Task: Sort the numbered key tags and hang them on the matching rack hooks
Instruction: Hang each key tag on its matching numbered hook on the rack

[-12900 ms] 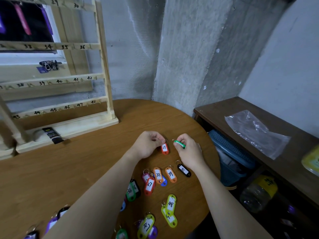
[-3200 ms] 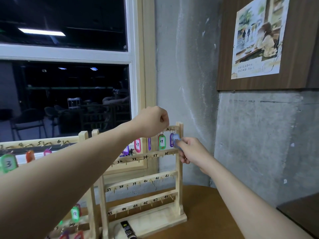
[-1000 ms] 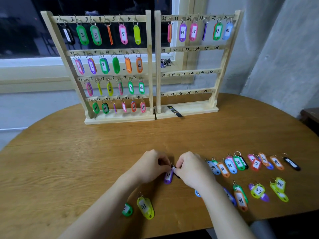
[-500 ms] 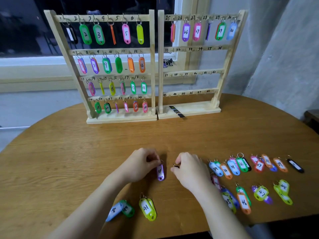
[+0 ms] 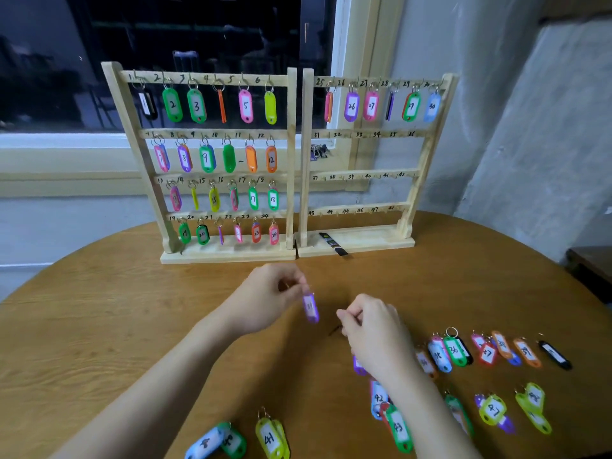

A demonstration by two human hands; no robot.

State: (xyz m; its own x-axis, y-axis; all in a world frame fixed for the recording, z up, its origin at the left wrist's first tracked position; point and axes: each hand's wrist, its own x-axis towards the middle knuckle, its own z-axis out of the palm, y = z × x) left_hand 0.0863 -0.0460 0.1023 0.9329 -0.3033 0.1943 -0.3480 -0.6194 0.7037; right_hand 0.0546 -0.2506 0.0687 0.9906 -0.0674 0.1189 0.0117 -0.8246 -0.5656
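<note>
The left hand (image 5: 268,298) is raised above the worktop (image 5: 99,326) in front of the racks, forearm reaching in from the lower left. Its fingers (image 5: 298,283) are clamped on the ring of a purple tag (image 5: 310,307) marked 31, which hangs down from them, clear of the wood. The right hand (image 5: 374,332) sits just right of that tag, knuckles up, fingers curled together with thumb against forefinger; whether they pinch anything I cannot tell.

Behind the hands stand two wooden racks side by side. The left rack (image 5: 291,160) carries a tag on each hook of its four rows, numbered 1 to 24. The right rack (image 5: 427,154) has tags only on its top row, 25 to 30; the rows marked 31–36, 37–42 and 43–48 are bare. A small black strip (image 5: 332,244) lies on the right rack's base.

Loose tags (image 5: 490,352) lie on the worktop right of the right hand, with more below its wrist. A yellow tag (image 5: 271,437) marked 41 and a blue and a green tag lie near the front edge, under the left forearm.
</note>
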